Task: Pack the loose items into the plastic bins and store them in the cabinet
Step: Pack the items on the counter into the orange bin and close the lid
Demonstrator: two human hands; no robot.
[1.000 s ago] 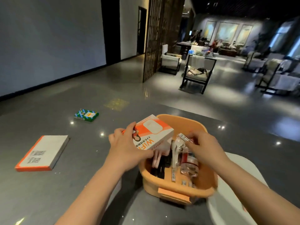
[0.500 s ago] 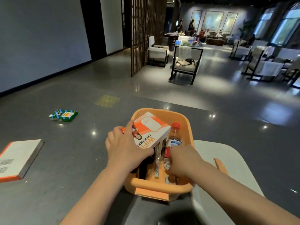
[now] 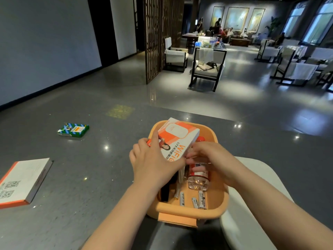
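Observation:
An orange plastic bin (image 3: 212, 212) stands on the grey table in front of me. My left hand (image 3: 153, 163) grips an orange-and-white WiFi box (image 3: 177, 139), tilted over the bin's left side. My right hand (image 3: 214, 159) reaches into the bin, its fingers on the box's lower corner and over a clear water bottle (image 3: 198, 179) with a red label and red cap that lies inside. Several white batteries (image 3: 198, 201) lie on the bin's floor, and a black item (image 3: 164, 193) leans at its left wall.
A flat white box with an orange edge (image 3: 23, 181) lies on the table at the left. A small green box (image 3: 73, 129) lies farther back. A white chair back (image 3: 252, 210) sits right of the bin. Armchairs and people are far across the room.
The bottle has gone from upright to lying down in the bin. My right hand rose from the bin's floor to the corner of the WiFi box, which my left hand still holds.

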